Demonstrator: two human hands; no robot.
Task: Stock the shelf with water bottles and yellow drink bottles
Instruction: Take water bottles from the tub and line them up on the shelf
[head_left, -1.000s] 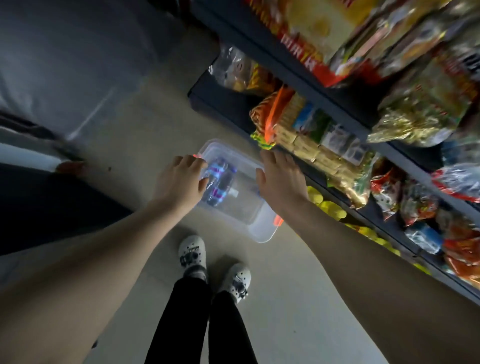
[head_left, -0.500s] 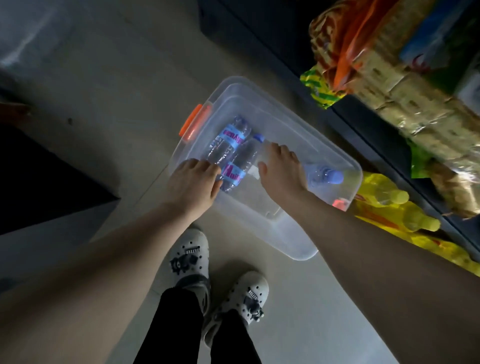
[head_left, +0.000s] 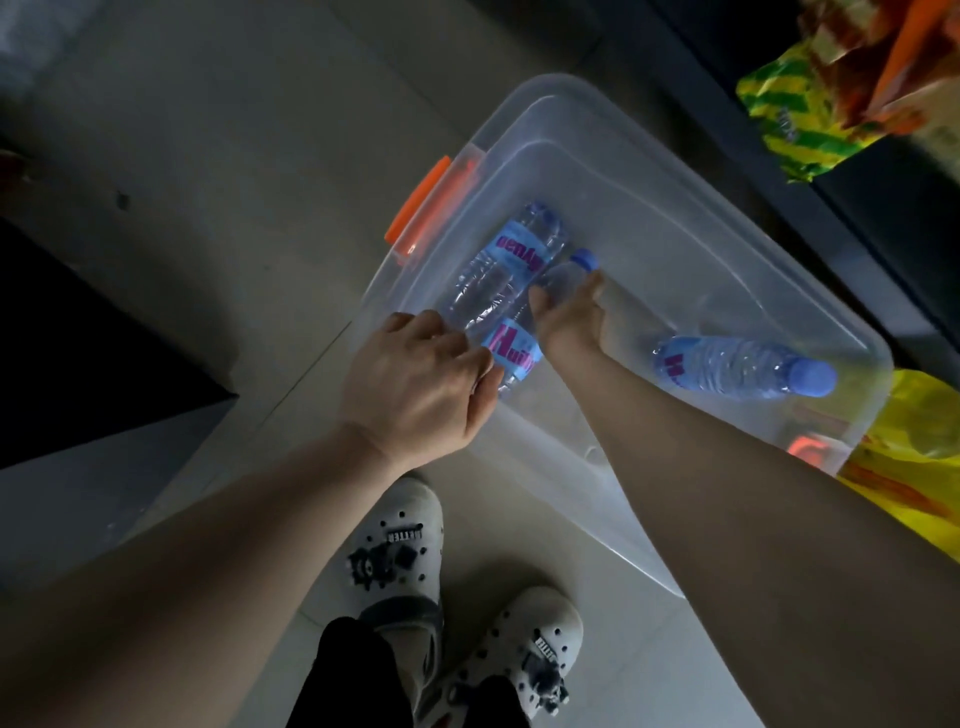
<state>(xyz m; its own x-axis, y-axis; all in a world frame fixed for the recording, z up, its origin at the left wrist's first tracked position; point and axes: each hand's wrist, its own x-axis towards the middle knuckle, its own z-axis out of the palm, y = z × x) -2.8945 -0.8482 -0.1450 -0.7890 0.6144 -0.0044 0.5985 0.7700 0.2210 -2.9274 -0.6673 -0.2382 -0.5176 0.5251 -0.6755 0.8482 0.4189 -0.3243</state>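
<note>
- White perforated clogs with black charms stand on our pale tiled floor, nearest the camera.
- Our left hand curls its fingers at the near rim of the clear plastic storage bin with orange latches, touching a blue-labelled clear water bottle.
- Our right hand grips that bottle's neck inside the bin.
- A second labelled water bottle lies alongside; a third, blue-capped water bottle lies apart at the bin's right end.
- Yellow drink bottles sit beyond, on the dark bottom shelf.
</note>
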